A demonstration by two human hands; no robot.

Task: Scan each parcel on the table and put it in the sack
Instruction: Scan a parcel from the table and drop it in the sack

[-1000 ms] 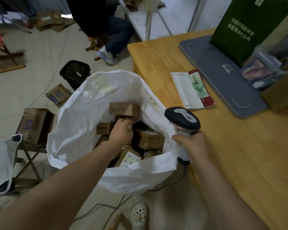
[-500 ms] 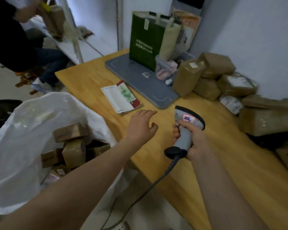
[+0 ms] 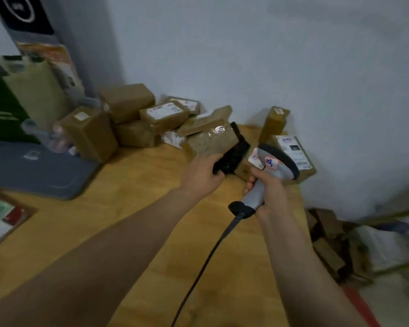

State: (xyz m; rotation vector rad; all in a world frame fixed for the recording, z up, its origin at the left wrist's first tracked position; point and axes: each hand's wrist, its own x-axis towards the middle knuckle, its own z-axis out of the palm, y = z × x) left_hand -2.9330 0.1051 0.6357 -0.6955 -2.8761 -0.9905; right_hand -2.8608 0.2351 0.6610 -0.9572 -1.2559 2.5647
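Parcels [image 3: 128, 102] wrapped in brown tape are heaped along the far edge of the wooden table [image 3: 128, 208], against the pale wall, several of them showing white labels. The left hand [image 3: 201, 175] reaches into the right part of the heap, and its fingers are curled round the near end of a flat black parcel [image 3: 234, 152]. That parcel slants up and away, and rests against a glossy taped parcel [image 3: 210, 140] just behind it. Whether its far end is off the table cannot be told. The right hand [image 3: 269, 192] is wrapped tight round the grey handle of the scanner [image 3: 276, 164]. The scanner's dark-rimmed head is tilted toward the far left, just beside the black parcel. The head bears a small sticker with blue writing, and a dark cable [image 3: 206, 263] trails from the handle's base toward the near edge. Just behind the scanner head lies a labelled parcel [image 3: 293, 149], and a narrow upright parcel [image 3: 273, 123] stands against the wall beyond it. At far left a grey mat [image 3: 33, 168] lies on the table with a green bag [image 3: 0, 109] standing on it. A booklet [image 3: 0, 215] shows at the left edge. Beyond the table's right end, cardboard scraps [image 3: 328, 244] lie on the floor.
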